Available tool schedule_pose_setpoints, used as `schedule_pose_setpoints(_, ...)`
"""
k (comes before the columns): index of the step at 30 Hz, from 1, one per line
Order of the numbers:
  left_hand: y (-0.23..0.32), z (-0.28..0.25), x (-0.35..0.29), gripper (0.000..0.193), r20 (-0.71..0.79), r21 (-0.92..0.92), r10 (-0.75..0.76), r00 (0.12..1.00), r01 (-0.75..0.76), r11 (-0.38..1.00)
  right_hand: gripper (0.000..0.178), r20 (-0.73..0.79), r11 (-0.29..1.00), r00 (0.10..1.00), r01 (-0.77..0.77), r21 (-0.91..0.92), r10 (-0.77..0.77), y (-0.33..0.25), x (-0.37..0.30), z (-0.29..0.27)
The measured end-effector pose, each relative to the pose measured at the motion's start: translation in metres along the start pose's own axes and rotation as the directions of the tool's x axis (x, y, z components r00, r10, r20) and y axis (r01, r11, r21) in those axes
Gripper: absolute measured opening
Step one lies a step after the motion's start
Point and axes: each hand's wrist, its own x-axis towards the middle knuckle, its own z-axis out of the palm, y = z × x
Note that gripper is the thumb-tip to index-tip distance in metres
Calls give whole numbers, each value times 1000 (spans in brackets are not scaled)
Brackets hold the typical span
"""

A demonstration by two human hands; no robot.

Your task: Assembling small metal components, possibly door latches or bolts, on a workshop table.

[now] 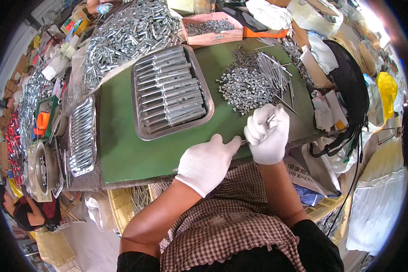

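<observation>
Both hands wear white knit gloves and meet at the near edge of the green worktop (pixel 122 145). The right hand (pixel 268 133) has its fingers (pixel 258 121) curled nearly closed around a thin metal rod (pixel 270 119), whose upper tip shows between the fingers and whose lower end pokes out toward the other hand. The left hand (pixel 206 163) lies with its fingers (pixel 229 144) bunched close together, the tips touching that lower end of the rod; how firmly they pinch it cannot be told. Just beyond the right hand lies a heap of small silvery metal pieces (pixel 245 88), with a loose bundle of long thin pins (pixel 272 70) against its right side. Left of the heap sits a steel tray (pixel 206 97) filled with rows of metal sleeves lying side by side. A second, narrower tray (pixel 81 136) of similar parts rests at the worktop's left edge. Behind the big tray spreads a large mound of shiny bolts (pixel 127 31). At the far edge stands a shallow pink cardboard box (pixel 213 36) holding small grey parts, with an orange box (pixel 265 33) just beside it on the right. A yellow plastic bag (pixel 387 88) hangs far right, and a white printed sheet (pixel 301 170) lies below the right wrist. A checked apron (pixel 231 226) covers the person's lap.
</observation>
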Motion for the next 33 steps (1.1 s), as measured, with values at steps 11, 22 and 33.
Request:
schedule_pose_setpoints(11,-1,-2,5,16,43,-1,29,999,-29,1000,54,-83,891,981,121,-437,-174,21,-13,5)
schedule_pose_setpoints(22,-4,4,-28,29,-196,40,-63,979,72,997,50,-13,999,999,51,14,-51,8,-2,-14)
schedule_pose_setpoints(33,-47,-35,-146,36,-376,29,-406,833,449,893,33,-172,880,985,-84,-467,3,8,-9,10)
